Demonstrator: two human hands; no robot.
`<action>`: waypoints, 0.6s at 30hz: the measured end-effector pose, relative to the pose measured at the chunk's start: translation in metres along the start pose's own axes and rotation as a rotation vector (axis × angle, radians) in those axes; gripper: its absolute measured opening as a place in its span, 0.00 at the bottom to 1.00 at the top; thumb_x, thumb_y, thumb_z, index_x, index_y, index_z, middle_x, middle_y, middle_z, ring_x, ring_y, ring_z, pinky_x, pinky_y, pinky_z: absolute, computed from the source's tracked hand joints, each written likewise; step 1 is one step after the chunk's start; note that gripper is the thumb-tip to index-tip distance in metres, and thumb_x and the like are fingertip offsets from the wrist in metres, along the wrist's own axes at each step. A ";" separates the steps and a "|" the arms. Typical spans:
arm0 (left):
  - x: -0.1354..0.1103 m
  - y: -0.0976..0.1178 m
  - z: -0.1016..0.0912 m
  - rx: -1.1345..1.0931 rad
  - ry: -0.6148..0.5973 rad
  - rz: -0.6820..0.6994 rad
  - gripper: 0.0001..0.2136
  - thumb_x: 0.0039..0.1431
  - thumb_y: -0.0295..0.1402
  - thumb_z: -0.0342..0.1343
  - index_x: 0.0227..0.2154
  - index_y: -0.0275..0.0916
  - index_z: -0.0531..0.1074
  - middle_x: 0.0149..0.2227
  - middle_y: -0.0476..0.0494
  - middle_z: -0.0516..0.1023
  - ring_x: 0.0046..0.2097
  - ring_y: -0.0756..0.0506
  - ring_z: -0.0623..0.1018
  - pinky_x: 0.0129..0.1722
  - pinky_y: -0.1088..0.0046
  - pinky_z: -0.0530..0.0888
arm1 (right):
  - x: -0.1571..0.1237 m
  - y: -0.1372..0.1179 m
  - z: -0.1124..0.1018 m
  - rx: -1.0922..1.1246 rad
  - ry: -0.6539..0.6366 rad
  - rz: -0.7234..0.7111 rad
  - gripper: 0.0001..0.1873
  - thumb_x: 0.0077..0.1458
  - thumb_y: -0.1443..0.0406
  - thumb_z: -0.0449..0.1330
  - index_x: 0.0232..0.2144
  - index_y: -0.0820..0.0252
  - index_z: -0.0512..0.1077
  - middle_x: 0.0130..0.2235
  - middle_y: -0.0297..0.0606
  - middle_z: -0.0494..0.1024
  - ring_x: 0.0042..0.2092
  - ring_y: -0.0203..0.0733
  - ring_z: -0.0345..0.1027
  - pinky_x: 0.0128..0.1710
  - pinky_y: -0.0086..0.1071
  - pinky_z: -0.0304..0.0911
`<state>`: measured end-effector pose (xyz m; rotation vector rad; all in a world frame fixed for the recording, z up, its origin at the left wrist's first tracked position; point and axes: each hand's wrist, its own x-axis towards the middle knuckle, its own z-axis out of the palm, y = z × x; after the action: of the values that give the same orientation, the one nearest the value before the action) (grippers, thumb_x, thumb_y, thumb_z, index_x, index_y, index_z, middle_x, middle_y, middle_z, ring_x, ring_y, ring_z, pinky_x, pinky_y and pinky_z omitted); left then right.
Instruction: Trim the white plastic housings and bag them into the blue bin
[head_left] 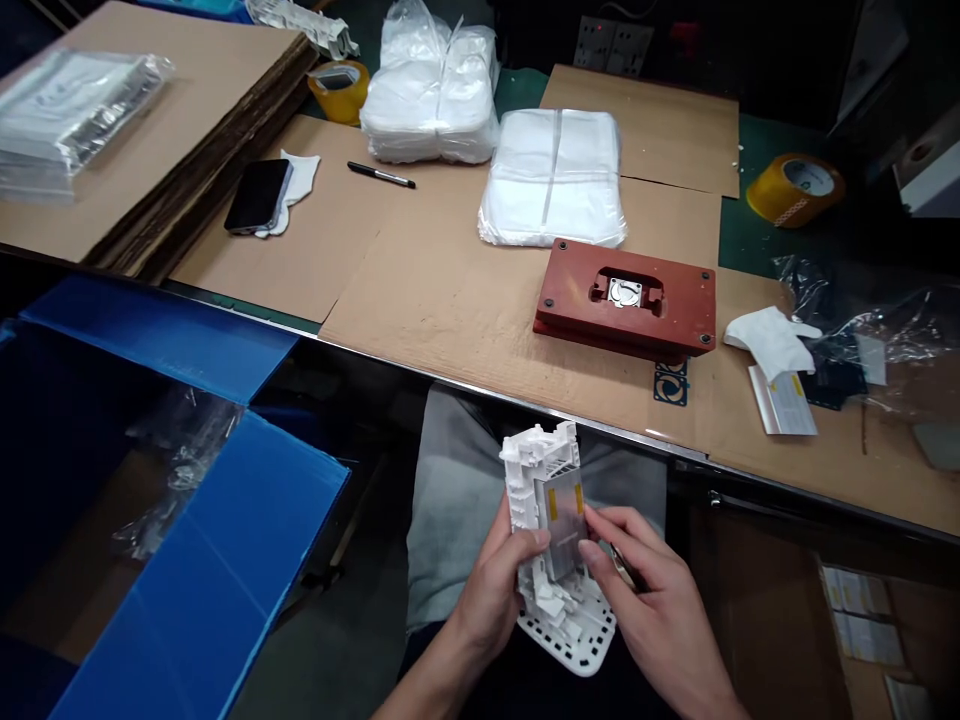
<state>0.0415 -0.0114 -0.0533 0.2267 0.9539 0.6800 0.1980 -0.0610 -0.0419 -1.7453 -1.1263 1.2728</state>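
Above the lap, my left hand (495,580) grips a white plastic housing (525,490) by its left side, thumb on the front. The housing is tilted, its rounded, perforated end (589,645) lowest. A silver metal plate (564,545) with two yellow strips lies within the housing. My right hand (652,590) is closed at the plate's right edge, with thumb and index fingertip close against it. Between its fingers shows a thin, dark metallic tool (622,568); most of it is hidden, so its kind is unclear.
On the cardboard-covered table are a red fixture block (555,300), stacked white bags (551,185), a pen (381,175), a phone (257,197) and a tape roll (796,190). A blue box (202,560) stands left; more plates (866,638) lie low right.
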 end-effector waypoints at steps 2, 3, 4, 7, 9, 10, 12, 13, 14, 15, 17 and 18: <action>0.001 0.002 -0.002 -0.033 -0.006 -0.028 0.35 0.56 0.29 0.56 0.67 0.44 0.54 0.47 0.41 0.80 0.49 0.36 0.78 0.49 0.60 0.71 | 0.001 0.002 -0.003 0.010 -0.040 -0.001 0.15 0.65 0.57 0.58 0.52 0.49 0.77 0.47 0.38 0.74 0.50 0.40 0.72 0.44 0.22 0.71; 0.001 0.003 -0.002 -0.052 -0.005 -0.037 0.35 0.56 0.29 0.56 0.67 0.44 0.53 0.47 0.41 0.80 0.50 0.36 0.78 0.50 0.60 0.71 | 0.002 0.002 -0.004 0.014 -0.053 -0.005 0.15 0.65 0.58 0.58 0.52 0.48 0.77 0.47 0.38 0.74 0.49 0.40 0.72 0.43 0.22 0.71; 0.001 0.003 -0.003 -0.071 -0.001 -0.039 0.35 0.56 0.29 0.55 0.67 0.44 0.53 0.47 0.41 0.80 0.50 0.36 0.77 0.51 0.60 0.71 | 0.002 0.002 -0.004 0.016 -0.055 -0.012 0.15 0.65 0.58 0.58 0.51 0.47 0.78 0.47 0.37 0.74 0.49 0.40 0.71 0.43 0.22 0.71; 0.002 0.004 -0.004 -0.098 0.028 -0.029 0.36 0.56 0.28 0.56 0.68 0.44 0.53 0.47 0.41 0.80 0.52 0.36 0.77 0.53 0.59 0.70 | 0.002 0.002 -0.002 0.023 -0.031 -0.030 0.15 0.65 0.59 0.59 0.51 0.46 0.78 0.46 0.37 0.74 0.48 0.40 0.72 0.43 0.22 0.71; 0.002 0.003 -0.004 -0.114 0.043 -0.029 0.36 0.56 0.28 0.56 0.68 0.44 0.52 0.47 0.41 0.81 0.52 0.36 0.77 0.54 0.58 0.70 | 0.002 0.001 0.000 0.022 -0.015 -0.039 0.16 0.65 0.59 0.59 0.53 0.46 0.77 0.46 0.37 0.74 0.48 0.40 0.72 0.43 0.22 0.71; 0.002 0.003 -0.005 -0.132 0.041 -0.036 0.36 0.56 0.29 0.56 0.68 0.44 0.51 0.48 0.40 0.80 0.53 0.35 0.77 0.55 0.57 0.69 | 0.003 0.001 0.001 0.018 -0.012 -0.042 0.16 0.65 0.59 0.59 0.53 0.45 0.77 0.46 0.37 0.74 0.48 0.39 0.72 0.43 0.22 0.71; 0.001 0.003 -0.005 -0.174 0.028 -0.058 0.37 0.56 0.29 0.56 0.68 0.44 0.51 0.50 0.40 0.80 0.54 0.35 0.77 0.56 0.56 0.68 | 0.004 0.001 0.001 0.004 -0.017 -0.043 0.16 0.65 0.58 0.59 0.53 0.45 0.77 0.46 0.37 0.74 0.47 0.39 0.72 0.42 0.22 0.71; 0.001 0.003 -0.006 -0.191 0.022 -0.072 0.37 0.56 0.29 0.56 0.68 0.44 0.51 0.51 0.40 0.80 0.54 0.35 0.76 0.57 0.56 0.68 | 0.005 0.001 0.001 -0.002 -0.023 -0.042 0.16 0.65 0.58 0.59 0.52 0.45 0.77 0.46 0.37 0.74 0.47 0.38 0.72 0.42 0.22 0.71; 0.001 0.003 -0.006 -0.201 0.018 -0.081 0.37 0.56 0.29 0.56 0.68 0.44 0.51 0.51 0.40 0.79 0.55 0.35 0.76 0.58 0.56 0.68 | 0.006 0.002 0.001 -0.004 -0.033 -0.040 0.15 0.65 0.58 0.59 0.52 0.45 0.78 0.46 0.37 0.73 0.47 0.38 0.71 0.42 0.22 0.70; 0.001 0.004 -0.006 -0.207 0.017 -0.086 0.37 0.56 0.29 0.56 0.68 0.44 0.52 0.51 0.40 0.79 0.55 0.35 0.76 0.58 0.56 0.67 | 0.007 0.002 0.001 -0.002 -0.046 -0.036 0.15 0.65 0.58 0.59 0.52 0.45 0.78 0.46 0.37 0.73 0.48 0.38 0.71 0.43 0.22 0.70; 0.001 0.005 -0.006 -0.207 0.016 -0.080 0.37 0.56 0.28 0.56 0.68 0.45 0.52 0.52 0.40 0.79 0.55 0.35 0.76 0.59 0.56 0.67 | 0.008 0.003 0.001 0.007 -0.069 -0.028 0.16 0.65 0.58 0.58 0.52 0.45 0.77 0.47 0.37 0.73 0.48 0.38 0.71 0.43 0.22 0.70; 0.001 0.005 -0.005 -0.205 0.015 -0.069 0.37 0.56 0.28 0.56 0.68 0.45 0.52 0.52 0.41 0.79 0.56 0.36 0.76 0.59 0.56 0.67 | 0.008 0.003 0.001 0.009 -0.074 -0.027 0.16 0.65 0.58 0.58 0.53 0.45 0.77 0.46 0.37 0.73 0.48 0.38 0.71 0.43 0.22 0.70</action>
<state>0.0355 -0.0074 -0.0549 0.0073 0.8948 0.7114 0.1992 -0.0546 -0.0476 -1.6831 -1.1803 1.3336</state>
